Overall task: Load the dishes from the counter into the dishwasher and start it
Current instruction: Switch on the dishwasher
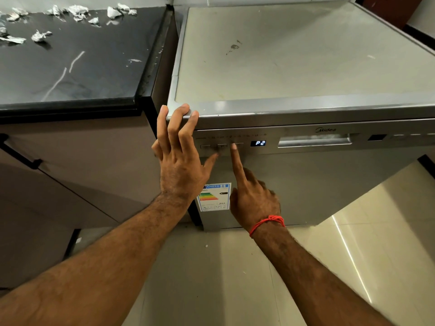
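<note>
Dishwasher (pixel 306 184) beside counter (pixel 70 74), door closed, says "Midea"; screen (pixel 258 143) reads "P2". Left hand (pixel 179 161) flat, fingers straight on top corner. Right hand (pixel 251 194) curled, pointing finger on button (pixel 238 145) (sticker (pixel 214 196) says "ENERG").

To your left, crumpled scraps of silvery foil (pixel 77 11) lie scattered along the far side of the black stone counter (pixel 70 67). Below it you see beige cabinet fronts (pixel 77 165) with a black bar handle (pixel 20 156). Glossy cream floor tiles (pixel 353 243) spread beneath you.
</note>
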Available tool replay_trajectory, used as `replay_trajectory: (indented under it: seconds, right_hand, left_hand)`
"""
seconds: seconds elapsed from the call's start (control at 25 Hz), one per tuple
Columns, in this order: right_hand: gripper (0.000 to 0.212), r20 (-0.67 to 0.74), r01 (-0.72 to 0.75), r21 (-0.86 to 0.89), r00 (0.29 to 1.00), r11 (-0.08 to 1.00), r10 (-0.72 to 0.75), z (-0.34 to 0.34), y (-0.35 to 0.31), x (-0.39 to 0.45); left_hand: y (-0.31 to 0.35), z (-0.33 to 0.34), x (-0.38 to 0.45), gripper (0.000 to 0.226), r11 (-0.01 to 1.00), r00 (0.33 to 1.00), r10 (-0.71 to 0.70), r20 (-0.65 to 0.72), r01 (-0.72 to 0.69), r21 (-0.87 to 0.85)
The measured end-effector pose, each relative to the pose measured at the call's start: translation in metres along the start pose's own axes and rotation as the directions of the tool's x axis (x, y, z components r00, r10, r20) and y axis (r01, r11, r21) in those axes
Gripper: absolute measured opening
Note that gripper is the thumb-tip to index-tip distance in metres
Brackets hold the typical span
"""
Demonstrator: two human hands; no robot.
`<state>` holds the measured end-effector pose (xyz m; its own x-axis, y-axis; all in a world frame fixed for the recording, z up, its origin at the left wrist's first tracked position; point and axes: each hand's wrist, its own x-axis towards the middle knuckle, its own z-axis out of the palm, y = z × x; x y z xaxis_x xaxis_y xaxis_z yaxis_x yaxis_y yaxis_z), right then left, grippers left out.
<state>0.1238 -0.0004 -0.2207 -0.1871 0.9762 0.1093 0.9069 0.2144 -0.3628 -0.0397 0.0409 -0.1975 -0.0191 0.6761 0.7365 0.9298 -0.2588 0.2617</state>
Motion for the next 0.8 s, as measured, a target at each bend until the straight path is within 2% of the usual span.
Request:
replay_trajectory:
  seconds: [0.28,0.56,0.64,0.8]
  right_hand:
    - [0.125,0.054,0.039,-0.041,0.998,0.998,-0.036,0.006,-0.006,0.006]
    - [0.125,0.125,0.002,-0.078,0.992,0.997,0.008,0.005,-0.01,0.008]
    - [0.125,0.149,-0.045,-0.054,0.987,0.998,0.053,0.005,-0.017,0.007]
    - [0.12,0.091,-0.084,0.048,0.993,0.995,0.079,0.008,-0.029,0.002]
  left_hand:
    - [-0.003,0.004,0.002,0.091,1.0,0.999,-0.005,-0.033,0.005,-0.006]
    - [0.002,0.003,0.003,0.087,0.999,0.999,-0.011,-0.043,0.009,-0.031]
    - [0.003,0.002,0.003,0.086,0.999,0.999,-0.013,-0.041,0.012,-0.034]
    - [0.0,-0.002,0.003,0.087,1.0,1.0,0.001,-0.029,-0.002,-0.006]
